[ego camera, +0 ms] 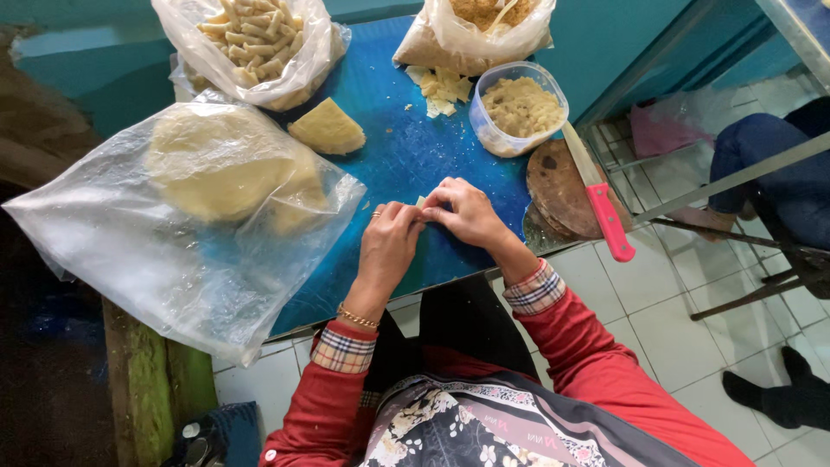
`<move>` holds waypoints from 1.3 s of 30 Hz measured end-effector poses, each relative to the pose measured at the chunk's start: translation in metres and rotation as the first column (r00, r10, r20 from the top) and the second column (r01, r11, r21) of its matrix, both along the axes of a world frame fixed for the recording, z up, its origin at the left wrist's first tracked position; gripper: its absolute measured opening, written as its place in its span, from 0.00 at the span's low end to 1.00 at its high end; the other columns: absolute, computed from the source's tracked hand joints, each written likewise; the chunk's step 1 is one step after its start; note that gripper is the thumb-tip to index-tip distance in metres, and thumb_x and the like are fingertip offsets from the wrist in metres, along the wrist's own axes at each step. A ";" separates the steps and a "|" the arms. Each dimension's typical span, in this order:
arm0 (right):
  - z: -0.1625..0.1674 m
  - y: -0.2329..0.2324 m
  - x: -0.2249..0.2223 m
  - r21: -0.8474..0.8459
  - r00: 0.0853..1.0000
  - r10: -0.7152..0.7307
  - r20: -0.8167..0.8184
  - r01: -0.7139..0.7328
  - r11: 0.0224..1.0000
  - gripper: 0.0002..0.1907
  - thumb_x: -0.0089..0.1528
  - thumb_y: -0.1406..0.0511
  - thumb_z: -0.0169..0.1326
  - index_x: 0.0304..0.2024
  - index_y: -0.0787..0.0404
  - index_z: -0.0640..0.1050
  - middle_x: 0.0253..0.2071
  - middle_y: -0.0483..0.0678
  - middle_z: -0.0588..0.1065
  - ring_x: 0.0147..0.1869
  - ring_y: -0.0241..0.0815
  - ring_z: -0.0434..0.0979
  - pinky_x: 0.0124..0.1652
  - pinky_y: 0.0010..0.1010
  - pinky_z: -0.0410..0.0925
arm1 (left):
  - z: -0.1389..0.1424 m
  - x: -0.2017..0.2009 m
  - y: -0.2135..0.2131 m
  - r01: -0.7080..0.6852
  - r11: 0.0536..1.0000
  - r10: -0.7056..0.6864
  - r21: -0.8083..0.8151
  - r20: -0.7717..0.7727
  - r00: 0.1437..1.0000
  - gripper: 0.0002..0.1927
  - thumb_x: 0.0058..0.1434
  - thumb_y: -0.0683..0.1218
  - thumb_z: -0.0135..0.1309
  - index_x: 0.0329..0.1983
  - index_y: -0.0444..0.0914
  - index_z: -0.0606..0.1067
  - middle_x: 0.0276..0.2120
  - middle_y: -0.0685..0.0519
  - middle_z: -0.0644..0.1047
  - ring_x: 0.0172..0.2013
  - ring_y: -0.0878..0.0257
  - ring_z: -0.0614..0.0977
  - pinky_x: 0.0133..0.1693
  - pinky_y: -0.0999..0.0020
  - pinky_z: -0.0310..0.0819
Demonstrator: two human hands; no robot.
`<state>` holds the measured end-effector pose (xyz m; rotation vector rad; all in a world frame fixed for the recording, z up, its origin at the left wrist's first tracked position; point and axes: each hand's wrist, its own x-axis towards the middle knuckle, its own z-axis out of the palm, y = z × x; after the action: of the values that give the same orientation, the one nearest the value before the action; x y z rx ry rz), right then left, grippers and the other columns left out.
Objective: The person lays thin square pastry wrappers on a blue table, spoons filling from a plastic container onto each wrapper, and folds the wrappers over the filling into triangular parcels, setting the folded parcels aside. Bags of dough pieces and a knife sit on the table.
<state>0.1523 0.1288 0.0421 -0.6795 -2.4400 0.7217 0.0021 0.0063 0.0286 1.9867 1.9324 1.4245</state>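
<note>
My left hand (389, 238) and my right hand (467, 212) meet over the blue table (389, 147), fingertips pressed together on a small pale piece of dough (421, 201) that is mostly hidden between them. The left hand wears a ring and a gold bracelet. Red sleeves with plaid cuffs cover both forearms. A yellow wedge of dough (327, 127) lies on the table just beyond my hands.
A large clear bag of flat dough sheets (199, 190) fills the left. Bags of rolled sticks (255, 39) and crumbs (480, 30) stand at the back, with a tub of filling (519, 108). A pink-handled knife (601, 203) rests on a round wooden board (558, 186). Another person's legs (769, 164) are at right.
</note>
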 end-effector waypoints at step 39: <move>0.010 -0.044 0.004 0.673 0.962 -0.264 0.074 0.147 0.725 0.19 0.63 0.67 0.57 0.58 0.61 0.81 0.49 0.42 0.78 0.50 0.42 0.76 0.50 0.37 0.67 | 0.004 -0.006 0.015 -0.013 0.997 0.012 -0.077 -0.011 1.000 0.06 0.63 0.39 0.55 0.41 0.41 0.78 0.36 0.47 0.76 0.39 0.48 0.81 0.41 0.55 0.77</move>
<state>0.1558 0.0849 0.0520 -0.7080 -2.4619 -0.3232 -0.0038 0.0212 0.0325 1.9555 1.9760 1.3231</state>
